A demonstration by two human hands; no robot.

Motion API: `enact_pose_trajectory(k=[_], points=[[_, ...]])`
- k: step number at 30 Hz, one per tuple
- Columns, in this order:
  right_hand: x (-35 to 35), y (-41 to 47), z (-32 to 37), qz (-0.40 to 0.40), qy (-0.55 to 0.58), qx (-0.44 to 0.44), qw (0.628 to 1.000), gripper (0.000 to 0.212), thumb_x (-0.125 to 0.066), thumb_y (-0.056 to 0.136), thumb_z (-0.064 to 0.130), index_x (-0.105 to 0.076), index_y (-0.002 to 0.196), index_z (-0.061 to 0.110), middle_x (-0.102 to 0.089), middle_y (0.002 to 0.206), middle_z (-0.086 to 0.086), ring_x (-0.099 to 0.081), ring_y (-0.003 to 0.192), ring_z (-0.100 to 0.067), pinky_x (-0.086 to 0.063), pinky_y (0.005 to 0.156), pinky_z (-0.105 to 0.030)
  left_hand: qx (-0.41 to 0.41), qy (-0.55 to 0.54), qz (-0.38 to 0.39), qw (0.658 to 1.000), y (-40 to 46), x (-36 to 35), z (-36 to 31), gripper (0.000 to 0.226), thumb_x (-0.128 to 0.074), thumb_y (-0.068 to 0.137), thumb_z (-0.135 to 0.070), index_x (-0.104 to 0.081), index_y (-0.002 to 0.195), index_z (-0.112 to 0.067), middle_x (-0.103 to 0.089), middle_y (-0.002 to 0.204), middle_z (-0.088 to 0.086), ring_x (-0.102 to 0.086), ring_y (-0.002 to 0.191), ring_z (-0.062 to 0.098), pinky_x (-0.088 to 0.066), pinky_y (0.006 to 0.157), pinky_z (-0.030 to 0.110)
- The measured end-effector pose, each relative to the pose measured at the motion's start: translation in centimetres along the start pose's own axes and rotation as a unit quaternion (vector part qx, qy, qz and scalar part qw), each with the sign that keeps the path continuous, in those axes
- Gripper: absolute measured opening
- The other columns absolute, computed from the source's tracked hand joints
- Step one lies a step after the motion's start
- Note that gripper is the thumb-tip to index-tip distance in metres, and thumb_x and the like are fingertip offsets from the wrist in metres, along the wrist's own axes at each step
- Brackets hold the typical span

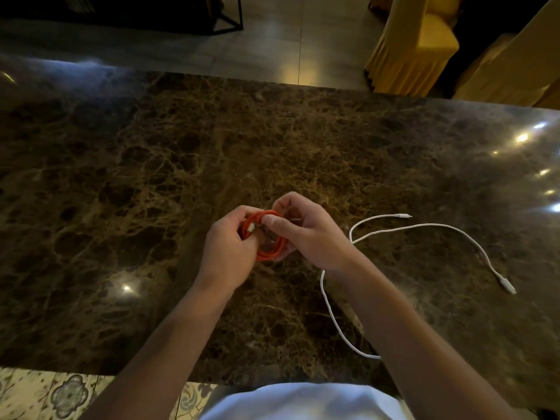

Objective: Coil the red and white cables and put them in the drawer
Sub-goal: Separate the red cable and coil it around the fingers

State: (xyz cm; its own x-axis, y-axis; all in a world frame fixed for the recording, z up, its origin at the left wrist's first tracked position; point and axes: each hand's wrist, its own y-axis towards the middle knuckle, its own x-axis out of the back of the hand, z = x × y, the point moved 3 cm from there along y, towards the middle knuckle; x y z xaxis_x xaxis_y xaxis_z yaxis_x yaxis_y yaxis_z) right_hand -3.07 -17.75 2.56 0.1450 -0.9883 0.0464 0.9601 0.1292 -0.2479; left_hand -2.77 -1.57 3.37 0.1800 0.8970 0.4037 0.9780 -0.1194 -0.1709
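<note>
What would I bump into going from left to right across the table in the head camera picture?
left hand → red cable, coiled and held by both hands → right hand → white cable, lying loose on the marble table → its plug at the far right.

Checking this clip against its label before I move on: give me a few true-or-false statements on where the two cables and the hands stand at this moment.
1. Both hands hold the red cable as a coil above the marble table. True: the left hand and the right hand both have their fingers closed on it.
2. The white cable is already coiled. False: it lies loose and spread out on the table, to the right of the hands.
3. The white cable passes under the right forearm. True.
4. An open drawer shows beside the hands. False: no drawer is in view.
5. The red cable lies flat on the table, untouched. False: it is held in both hands.
</note>
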Motion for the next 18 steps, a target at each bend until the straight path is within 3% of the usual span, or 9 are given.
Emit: enact_pose_trajectory(k=[2, 5, 8, 10, 13, 16, 18], points=[[-0.3, 0.5, 0.0, -0.003, -0.001, 0.009, 1.000, 0.011, -0.069, 0.099, 0.023, -0.063, 0.103, 0.015, -0.069, 0.092, -0.019, -0.076, 0.078, -0.029, -0.065, 0.067, -0.055, 0.074, -0.105, 0.019, 0.992, 0.1, 0.4, 0.5, 0.017, -0.070, 0.099, -0.017, -0.073, 0.108, -0.031, -0.078, 0.100, -0.008, -0.073, 0.096, -0.006, -0.059, 0.071, 0.014], [-0.9, 1.3, 0.5, 0.001, -0.038, 0.011, 0.999, 0.011, -0.069, 0.099, 0.023, -0.064, 0.103, 0.014, -0.068, 0.088, -0.009, -0.074, 0.074, -0.020, -0.065, 0.064, -0.048, 0.147, -0.248, 0.067, 0.955, 0.3, 1.5, 1.3, 0.027, -0.072, 0.094, -0.018, -0.075, 0.120, -0.021, -0.081, 0.111, 0.001, -0.077, 0.106, 0.016, -0.064, 0.087, 0.032], [-1.4, 2.0, 0.8, 0.011, -0.056, -0.001, 0.998, 0.013, -0.068, 0.100, 0.022, -0.062, 0.103, 0.011, -0.067, 0.085, -0.006, -0.072, 0.064, -0.010, -0.064, 0.060, -0.042, 0.169, -0.337, 0.068, 0.924, 0.3, 2.5, 2.1, 0.039, -0.072, 0.089, -0.021, -0.072, 0.128, -0.018, -0.079, 0.119, 0.004, -0.075, 0.113, 0.019, -0.062, 0.094, 0.037], [-2.1, 2.3, 0.9, 0.028, -0.068, -0.005, 0.997, 0.012, -0.067, 0.101, 0.022, -0.061, 0.102, 0.012, -0.067, 0.084, -0.005, -0.070, 0.060, -0.009, -0.063, 0.058, -0.040, 0.172, -0.357, 0.029, 0.918, 0.1, 2.8, 2.6, 0.042, -0.072, 0.087, -0.025, -0.073, 0.128, -0.017, -0.079, 0.121, 0.004, -0.074, 0.116, 0.021, -0.059, 0.097, 0.038], [-3.2, 2.5, 0.8, 0.040, -0.058, -0.025, 0.997, 0.014, -0.067, 0.101, 0.023, -0.060, 0.102, 0.011, -0.069, 0.090, -0.015, -0.073, 0.066, -0.022, -0.065, 0.059, -0.043, 0.171, -0.413, -0.037, 0.894, -0.2, 2.5, 3.3, 0.040, -0.071, 0.088, -0.020, -0.072, 0.128, -0.016, -0.077, 0.125, 0.009, -0.073, 0.119, 0.025, -0.057, 0.100, 0.041], [-3.5, 2.5, 0.6, 0.068, -0.006, -0.061, 0.996, 0.018, -0.067, 0.101, 0.023, -0.062, 0.107, 0.007, -0.069, 0.107, -0.032, -0.072, 0.090, -0.049, -0.066, 0.067, -0.046, 0.151, -0.488, -0.061, 0.857, -0.3, 2.2, 3.4, 0.043, -0.070, 0.087, -0.011, -0.064, 0.130, -0.019, -0.075, 0.127, 0.013, -0.072, 0.121, 0.027, -0.057, 0.101, 0.043], [-3.3, 2.3, 0.5, 0.103, 0.032, -0.080, 0.991, 0.022, -0.067, 0.100, 0.024, -0.063, 0.113, 0.006, -0.068, 0.107, -0.034, -0.071, 0.095, -0.051, -0.066, 0.072, -0.048, 0.125, -0.494, -0.073, 0.857, -0.1, 2.2, 3.4, 0.038, -0.067, 0.090, -0.002, -0.063, 0.124, -0.019, -0.077, 0.123, 0.010, -0.073, 0.118, 0.025, -0.061, 0.096, 0.039]])
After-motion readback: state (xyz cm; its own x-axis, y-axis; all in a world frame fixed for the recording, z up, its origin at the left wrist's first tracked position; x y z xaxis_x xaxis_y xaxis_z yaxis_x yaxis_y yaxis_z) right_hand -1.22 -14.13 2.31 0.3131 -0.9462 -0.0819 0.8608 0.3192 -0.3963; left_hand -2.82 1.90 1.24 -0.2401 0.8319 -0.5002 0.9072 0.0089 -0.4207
